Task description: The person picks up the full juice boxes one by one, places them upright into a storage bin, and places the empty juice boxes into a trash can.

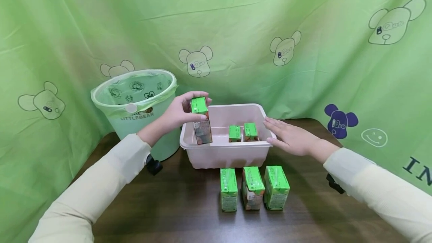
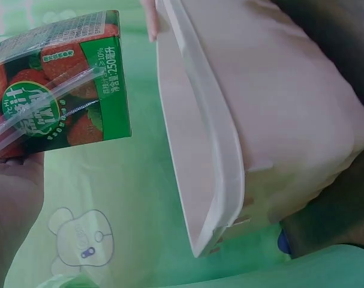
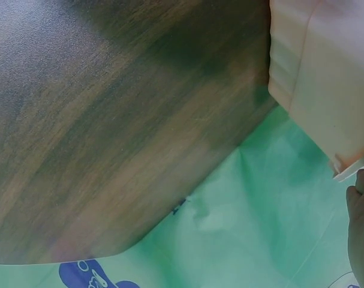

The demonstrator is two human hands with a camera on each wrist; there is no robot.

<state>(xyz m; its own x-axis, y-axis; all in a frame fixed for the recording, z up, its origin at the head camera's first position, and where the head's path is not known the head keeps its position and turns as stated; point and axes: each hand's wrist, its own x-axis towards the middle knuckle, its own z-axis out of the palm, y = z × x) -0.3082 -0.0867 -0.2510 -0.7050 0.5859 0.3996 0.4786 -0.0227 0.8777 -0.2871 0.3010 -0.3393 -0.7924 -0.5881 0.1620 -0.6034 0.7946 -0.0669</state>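
Note:
My left hand (image 1: 175, 111) grips a juice box (image 1: 202, 130) with a green top, holding it upright over the left end of a pale pink plastic tub (image 1: 229, 156). In the left wrist view, the juice box (image 2: 56, 90) shows strawberries and a clear straw on its side. My right hand (image 1: 291, 136) lies against the tub's right rim with its fingers extended. Inside the tub stand two juice boxes, one left (image 1: 234, 133) and one right (image 1: 250, 132). In front of it, three more stand in a row: left (image 1: 228, 190), middle (image 1: 252, 188) and right (image 1: 276, 188).
A green bin (image 1: 148, 126) with a bag liner stands left of the tub, close to my left forearm. Everything rests on a dark wooden table (image 1: 189, 209). A green printed curtain (image 1: 236, 18) hangs behind and around the table.

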